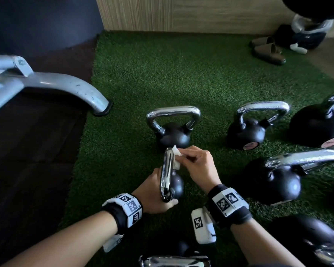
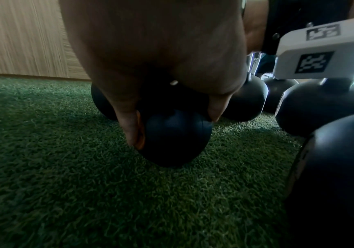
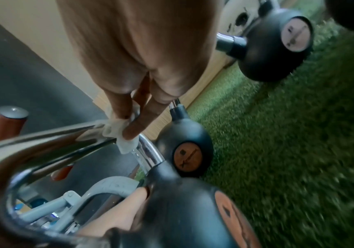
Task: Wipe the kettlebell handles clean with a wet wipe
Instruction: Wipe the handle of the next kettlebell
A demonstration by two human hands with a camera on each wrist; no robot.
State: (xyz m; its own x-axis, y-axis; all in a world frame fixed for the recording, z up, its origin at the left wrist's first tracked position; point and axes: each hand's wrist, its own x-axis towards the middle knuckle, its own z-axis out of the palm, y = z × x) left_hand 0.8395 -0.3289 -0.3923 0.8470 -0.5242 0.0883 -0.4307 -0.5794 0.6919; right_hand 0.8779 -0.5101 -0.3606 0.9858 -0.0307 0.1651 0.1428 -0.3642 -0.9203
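Note:
A small black kettlebell with a chrome handle stands on the green turf, handle edge-on to me. My left hand grips its ball from the left, fingers and thumb curled round it. My right hand pinches a crumpled white wet wipe against the far top corner of that handle; in the right wrist view the wipe sits folded over the chrome bar under my fingertips.
Several more chrome-handled kettlebells stand around: one just beyond, others to the right and near my arms. A grey machine foot lies at the left. Sandals sit at the far right by the wooden wall.

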